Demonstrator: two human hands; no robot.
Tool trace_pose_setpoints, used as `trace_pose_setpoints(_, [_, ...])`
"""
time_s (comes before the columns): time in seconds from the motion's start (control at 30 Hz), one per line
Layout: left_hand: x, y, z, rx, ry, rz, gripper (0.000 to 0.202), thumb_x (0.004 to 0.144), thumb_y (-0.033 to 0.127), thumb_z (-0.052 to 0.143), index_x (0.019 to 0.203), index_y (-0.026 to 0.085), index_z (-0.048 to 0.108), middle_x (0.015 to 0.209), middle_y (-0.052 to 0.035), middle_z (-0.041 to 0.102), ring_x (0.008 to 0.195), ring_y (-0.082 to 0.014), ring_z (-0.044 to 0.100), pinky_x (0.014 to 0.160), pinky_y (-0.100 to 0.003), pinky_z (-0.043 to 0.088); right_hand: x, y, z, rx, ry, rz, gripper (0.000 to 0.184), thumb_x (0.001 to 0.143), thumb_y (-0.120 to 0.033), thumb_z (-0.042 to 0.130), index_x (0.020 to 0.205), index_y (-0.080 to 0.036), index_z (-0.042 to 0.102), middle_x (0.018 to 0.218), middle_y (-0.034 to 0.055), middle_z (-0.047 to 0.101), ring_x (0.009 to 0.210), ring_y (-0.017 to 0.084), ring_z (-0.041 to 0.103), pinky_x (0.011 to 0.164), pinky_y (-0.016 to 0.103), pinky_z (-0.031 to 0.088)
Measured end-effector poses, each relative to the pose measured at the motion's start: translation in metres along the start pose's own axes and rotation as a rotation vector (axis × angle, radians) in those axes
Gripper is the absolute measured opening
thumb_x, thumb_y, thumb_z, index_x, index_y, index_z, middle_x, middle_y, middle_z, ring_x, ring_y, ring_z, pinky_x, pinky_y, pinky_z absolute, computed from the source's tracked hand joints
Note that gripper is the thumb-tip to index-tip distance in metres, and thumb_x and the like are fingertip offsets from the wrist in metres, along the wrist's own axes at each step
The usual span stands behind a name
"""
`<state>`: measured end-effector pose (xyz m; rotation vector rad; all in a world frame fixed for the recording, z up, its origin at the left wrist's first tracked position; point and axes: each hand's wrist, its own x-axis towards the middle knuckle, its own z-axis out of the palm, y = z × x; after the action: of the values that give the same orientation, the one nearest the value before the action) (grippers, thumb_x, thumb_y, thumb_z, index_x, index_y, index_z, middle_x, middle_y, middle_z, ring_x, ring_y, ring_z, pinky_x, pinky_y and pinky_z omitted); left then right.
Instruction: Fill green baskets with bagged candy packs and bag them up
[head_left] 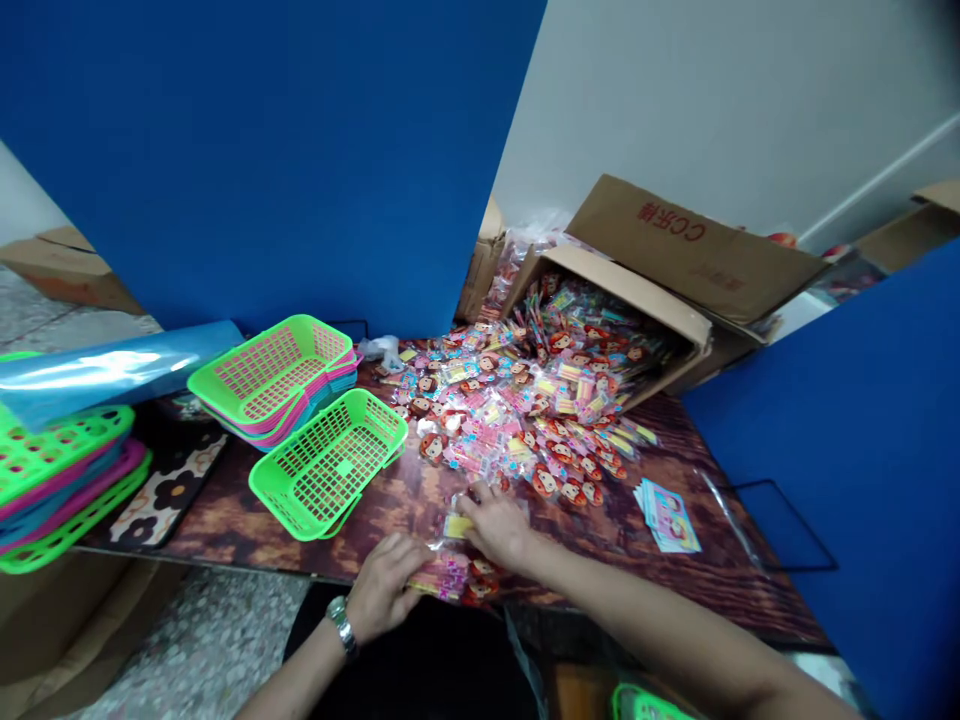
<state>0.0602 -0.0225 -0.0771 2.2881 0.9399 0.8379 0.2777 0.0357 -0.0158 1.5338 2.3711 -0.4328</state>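
Observation:
At the table's front edge, my left hand [386,585], with a watch on its wrist, is closed around the end of a stack of small plastic packets [442,575] showing pink and yellow contents. Just above and to the right, my right hand [495,525] has its fingers bent over a clear packet with a yellow piece [457,525]. Its fingertips are partly hidden. Beyond it spreads a heap of similar packets [510,400] with red-haired cartoon heads, spilling from a tipped cardboard box [637,275].
A green basket [330,465] sits left of the heap, beside a stack of nested baskets [277,370]. More baskets [67,490] and a blue plastic roll [120,365] are at far left. Printed cards [667,515] lie at right. Blue panels [300,160] rise behind and right.

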Motion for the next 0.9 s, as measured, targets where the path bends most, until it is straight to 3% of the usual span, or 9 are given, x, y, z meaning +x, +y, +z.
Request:
trace_pose_setpoints(0.17, [-0.002,0.000,0.001,0.002,0.000,-0.001,0.025,0.087,0.026,0.043,0.108,0.017,0.055,0.094,-0.0088,0.062,0.086,-0.0212,0.055,0.077,-0.036,0.046,-0.004,0.005,0.009,0.046,0.021,0.045,0.032,0.078,-0.033,0.058,0.110,-0.026,0.053,0.145,0.0110,0.026,0.126,0.036,0.030,0.088,0.045,0.039])
trace_pose_setpoints(0.3, [-0.002,-0.003,0.001,-0.006,-0.004,0.013,0.026,0.088,0.028,0.042,0.109,0.017,0.055,0.095,-0.0095,0.061,0.087,-0.0218,0.055,0.077,-0.036,0.046,-0.009,0.000,0.011,0.028,0.031,0.020,0.034,0.079,-0.031,0.057,0.113,-0.031,0.052,0.135,0.0084,0.042,0.112,0.030,0.048,0.088,0.043,0.039])
trace_pose_setpoints(0.4, [-0.003,-0.005,0.002,-0.012,-0.001,0.028,0.027,0.090,0.032,0.043,0.110,0.018,0.054,0.095,-0.0095,0.061,0.085,-0.0216,0.056,0.075,-0.035,0.046,-0.013,0.001,0.005,0.068,0.054,-0.009,0.054,0.076,-0.030,0.060,0.127,-0.030,0.043,0.122,0.0080,0.054,0.107,0.027,0.052,0.087,0.038,0.039])
trace_pose_setpoints(0.47, [-0.003,-0.006,0.003,-0.014,0.001,0.031,0.028,0.090,0.033,0.042,0.112,0.018,0.053,0.095,-0.0093,0.062,0.085,-0.0215,0.056,0.076,-0.035,0.046,-0.010,0.009,-0.008,0.106,0.002,-0.020,0.064,0.072,-0.030,0.064,0.131,-0.026,0.040,0.111,0.0068,0.061,0.098,0.025,0.057,0.082,0.034,0.041])
trace_pose_setpoints(0.5, [-0.004,-0.006,0.003,-0.015,0.001,0.031,0.029,0.091,0.033,0.042,0.112,0.019,0.053,0.095,-0.0091,0.062,0.085,-0.0214,0.056,0.076,-0.035,0.047,-0.006,0.015,-0.017,0.121,-0.045,-0.039,0.060,0.071,-0.030,0.065,0.127,-0.025,0.045,0.103,0.0052,0.064,0.091,0.024,0.059,0.077,0.031,0.042])
trace_pose_setpoints(0.6, [-0.005,-0.006,0.005,0.002,0.018,0.028,0.035,0.091,0.035,0.041,0.122,0.019,0.048,0.098,-0.0089,0.062,0.086,-0.0212,0.056,0.077,-0.035,0.047,0.021,0.040,-0.056,0.106,-0.145,-0.146,0.024,0.073,-0.031,0.063,0.096,-0.023,0.064,0.082,-0.0001,0.065,0.074,0.018,0.059,0.064,0.023,0.038])
trace_pose_setpoints(0.7, [-0.004,-0.005,0.005,0.022,0.034,0.020,0.040,0.091,0.036,0.041,0.128,0.020,0.044,0.099,-0.0089,0.062,0.086,-0.0211,0.056,0.077,-0.035,0.047,0.059,0.064,-0.090,0.053,-0.053,-0.142,0.023,0.074,-0.036,0.063,0.090,-0.020,0.064,0.089,0.0033,0.064,0.081,0.018,0.057,0.065,0.022,0.037])
trace_pose_setpoints(0.8, [-0.003,-0.002,0.004,-0.004,-0.013,-0.002,0.035,0.091,0.033,0.040,0.123,0.021,0.049,0.096,-0.0082,0.062,0.085,-0.0210,0.056,0.075,-0.034,0.046,0.091,0.077,-0.101,0.052,-0.013,-0.082,0.023,0.072,-0.032,0.065,0.090,-0.017,0.063,0.094,0.0067,0.063,0.085,0.019,0.057,0.069,0.023,0.038])
trace_pose_setpoints(0.9, [-0.001,0.002,0.003,-0.021,-0.026,-0.030,0.033,0.090,0.030,0.040,0.120,0.021,0.050,0.095,-0.0085,0.061,0.085,-0.0215,0.055,0.074,-0.035,0.045,0.103,0.082,-0.094,0.076,0.000,-0.019,0.021,0.067,-0.027,0.068,0.084,-0.016,0.063,0.088,0.0071,0.064,0.083,0.021,0.058,0.068,0.025,0.039])
